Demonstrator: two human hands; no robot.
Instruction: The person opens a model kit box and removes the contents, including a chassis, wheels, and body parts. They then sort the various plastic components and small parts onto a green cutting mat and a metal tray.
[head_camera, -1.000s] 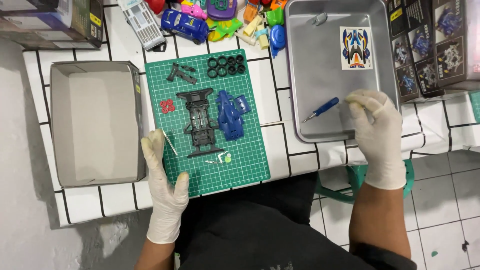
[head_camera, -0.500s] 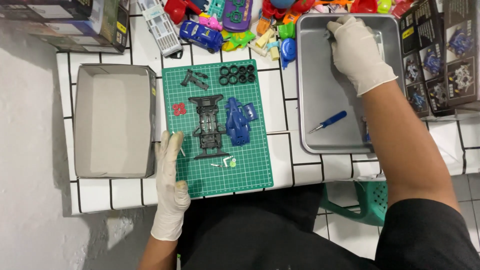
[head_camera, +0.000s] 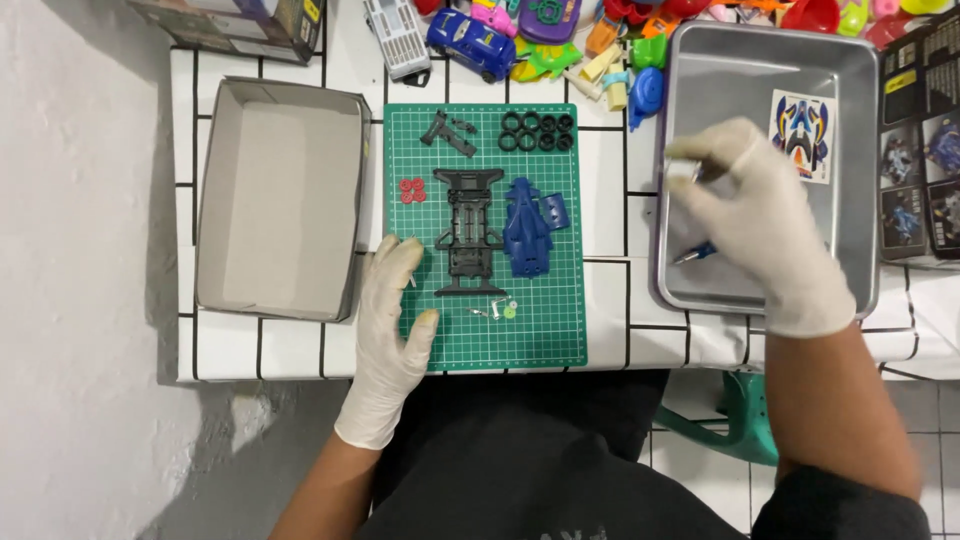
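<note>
My left hand (head_camera: 393, 320), in a white glove, lies flat on the lower left corner of the green cutting mat (head_camera: 560, 300), fingers apart, holding nothing. On the mat are a black toy-car chassis (head_camera: 468, 232), a blue car body (head_camera: 528, 228), several black tyres (head_camera: 537, 132), red wheels (head_camera: 412, 190) and small parts (head_camera: 497, 311). My gloved right hand (head_camera: 760, 220) hovers over the metal tray (head_camera: 730, 70), pinching a small silvery piece (head_camera: 684, 170) at its fingertips. A blue-handled screwdriver (head_camera: 695, 254) lies in the tray, partly hidden under that hand.
An open grey cardboard box (head_camera: 280, 200) stands left of the mat. A sticker sheet (head_camera: 802, 135) lies in the tray. Colourful toy cars and plastic pieces (head_camera: 520, 40) crowd the back edge. Printed boxes (head_camera: 920, 150) sit at the right. A green stool (head_camera: 730, 420) stands below the table.
My right hand went from the tray's near edge to its far corner, then came back toward the tray's left side holding a small silvery piece. The left hand stayed on the mat.
</note>
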